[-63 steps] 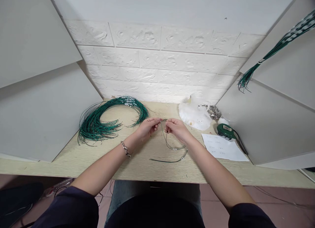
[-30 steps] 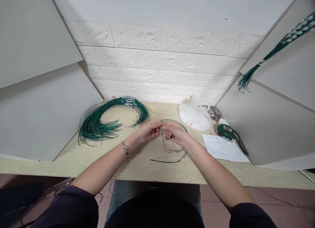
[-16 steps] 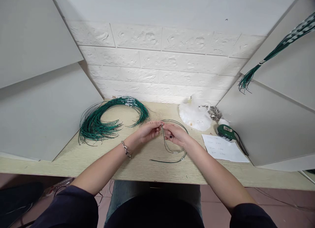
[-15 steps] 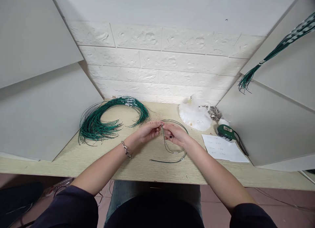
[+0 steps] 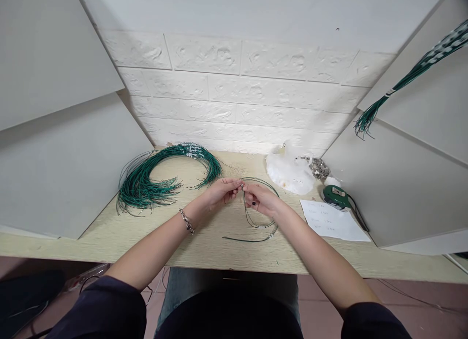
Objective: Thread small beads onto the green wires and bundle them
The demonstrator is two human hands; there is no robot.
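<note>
My left hand (image 5: 224,191) and my right hand (image 5: 261,198) meet over the middle of the table, fingertips pinched together. Between them is the end of a thin dark green wire (image 5: 275,187), which loops around under my right hand. A tiny pale piece shows at the fingertips, too small to name. Small white pieces (image 5: 271,236) sit on the wire near the lower part of the loop. Left of my hands lies a large curved bundle of green wires (image 5: 137,183) with white pieces at its top.
A white plastic bag (image 5: 290,170) lies at the back right, beside a heap of small metal parts (image 5: 319,168). Nearby are a green tape measure (image 5: 335,196) and a written paper sheet (image 5: 331,221). Another wire bundle (image 5: 405,80) hangs on the right panel. Grey panels (image 5: 69,168) flank the table.
Very little differs. Both hands keep their pinch at the wire's end, with only a slight shift of the fingertips to the right.
</note>
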